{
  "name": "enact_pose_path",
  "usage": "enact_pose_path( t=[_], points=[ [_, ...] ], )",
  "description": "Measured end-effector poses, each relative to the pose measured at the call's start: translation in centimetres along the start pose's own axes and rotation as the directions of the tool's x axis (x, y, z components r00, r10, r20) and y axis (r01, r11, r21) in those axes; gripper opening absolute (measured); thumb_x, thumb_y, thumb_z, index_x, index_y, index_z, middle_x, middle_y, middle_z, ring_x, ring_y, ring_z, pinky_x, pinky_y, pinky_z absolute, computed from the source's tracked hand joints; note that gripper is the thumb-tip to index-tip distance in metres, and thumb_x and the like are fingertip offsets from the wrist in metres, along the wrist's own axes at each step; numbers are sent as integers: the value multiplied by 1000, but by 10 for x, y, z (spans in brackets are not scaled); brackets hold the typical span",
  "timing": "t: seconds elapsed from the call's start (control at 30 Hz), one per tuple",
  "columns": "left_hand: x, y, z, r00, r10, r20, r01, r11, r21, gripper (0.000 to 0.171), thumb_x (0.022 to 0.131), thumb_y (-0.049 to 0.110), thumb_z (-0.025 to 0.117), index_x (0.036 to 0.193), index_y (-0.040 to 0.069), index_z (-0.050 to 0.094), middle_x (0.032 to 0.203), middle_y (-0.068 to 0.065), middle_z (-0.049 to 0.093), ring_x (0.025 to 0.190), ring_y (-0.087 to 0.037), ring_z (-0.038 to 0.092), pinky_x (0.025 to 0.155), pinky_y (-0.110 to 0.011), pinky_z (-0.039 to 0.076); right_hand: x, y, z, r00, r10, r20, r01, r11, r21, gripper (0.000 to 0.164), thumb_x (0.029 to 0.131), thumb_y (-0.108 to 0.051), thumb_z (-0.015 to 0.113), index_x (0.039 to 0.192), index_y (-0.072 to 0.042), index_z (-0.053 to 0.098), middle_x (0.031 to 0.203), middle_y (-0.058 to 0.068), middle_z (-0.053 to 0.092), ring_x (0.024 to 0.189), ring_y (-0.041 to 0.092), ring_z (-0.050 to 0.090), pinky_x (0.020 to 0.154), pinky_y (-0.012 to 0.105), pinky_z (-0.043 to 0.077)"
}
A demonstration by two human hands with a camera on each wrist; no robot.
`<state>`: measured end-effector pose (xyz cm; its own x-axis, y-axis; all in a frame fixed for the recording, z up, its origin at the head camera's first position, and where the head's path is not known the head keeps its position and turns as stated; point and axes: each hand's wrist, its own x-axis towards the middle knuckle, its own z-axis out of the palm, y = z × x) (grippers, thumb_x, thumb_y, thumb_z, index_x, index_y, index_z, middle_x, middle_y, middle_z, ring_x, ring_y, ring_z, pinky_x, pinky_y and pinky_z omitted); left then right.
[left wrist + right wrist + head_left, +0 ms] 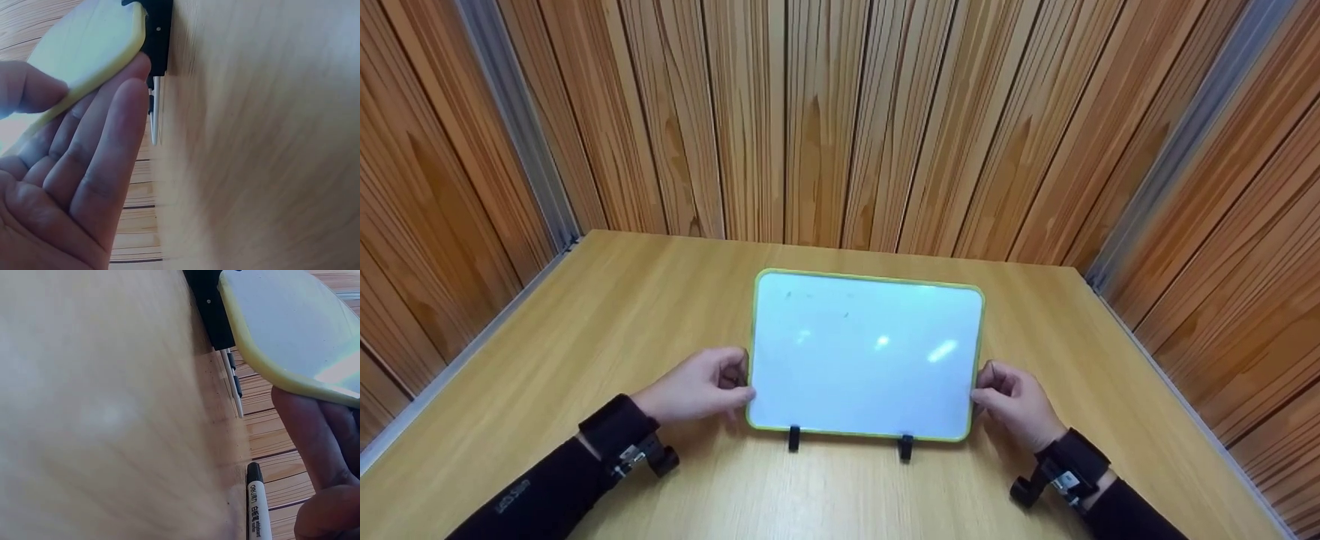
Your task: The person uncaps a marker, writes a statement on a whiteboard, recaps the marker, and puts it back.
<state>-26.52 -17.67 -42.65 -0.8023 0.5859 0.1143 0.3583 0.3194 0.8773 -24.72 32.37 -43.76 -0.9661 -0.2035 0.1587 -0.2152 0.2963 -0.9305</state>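
A small whiteboard (866,360) with a yellow-green rim stands tilted back on the table, its lower edge in two black stand feet (794,439). My left hand (697,385) pinches its left side, the thumb on the front and the fingers behind; the left wrist view shows the same grip on the rim (107,70). At the opposite side my right hand (1020,401) holds the right edge between thumb and fingers. Close up in the right wrist view, fingers (306,433) touch the board's rim. A few small dark marks dot the upper part of the board.
A whiteboard marker (257,503) with a black cap lies on the table near the right hand. A thin white rod (232,382) extends behind the black stand (211,309). Wood-panelled walls (825,127) enclose the wooden table (660,300) at the back and sides.
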Motion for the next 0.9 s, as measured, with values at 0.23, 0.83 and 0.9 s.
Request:
enact_pose_path(
  t=[0.23, 0.83, 0.9],
  points=[
    [0, 2, 0, 999, -10, 47, 13, 999, -50, 16, 103, 5, 73, 101, 0, 58, 95, -14, 74, 73, -39, 78, 68, -44, 68, -3, -1, 2, 1000, -25, 8, 25, 1000, 9, 11, 99, 4, 69, 94, 11, 61, 79, 1, 60, 68, 15, 55, 59, 24, 47],
    [-1, 3, 2, 996, -11, 88, 19, 997, -80, 14, 98, 2, 70, 108, -5, 64, 100, -17, 74, 71, -39, 77, 66, -42, 68, -5, -1, -5, 991, -112, 77, 112, 994, 8, 7, 100, 6, 66, 94, 9, 64, 83, 6, 67, 69, 20, 61, 60, 26, 52],
    [-1, 3, 1, 996, -8, 89, 15, 997, -81, 13, 98, 1, 70, 107, -6, 64, 99, -17, 74, 72, -39, 77, 67, -43, 68, -3, 0, -8, 985, -158, 66, 160, 987, -14, 8, 101, 8, 64, 94, 7, 66, 83, 12, 70, 69, 24, 64, 59, 27, 53]
  ],
)
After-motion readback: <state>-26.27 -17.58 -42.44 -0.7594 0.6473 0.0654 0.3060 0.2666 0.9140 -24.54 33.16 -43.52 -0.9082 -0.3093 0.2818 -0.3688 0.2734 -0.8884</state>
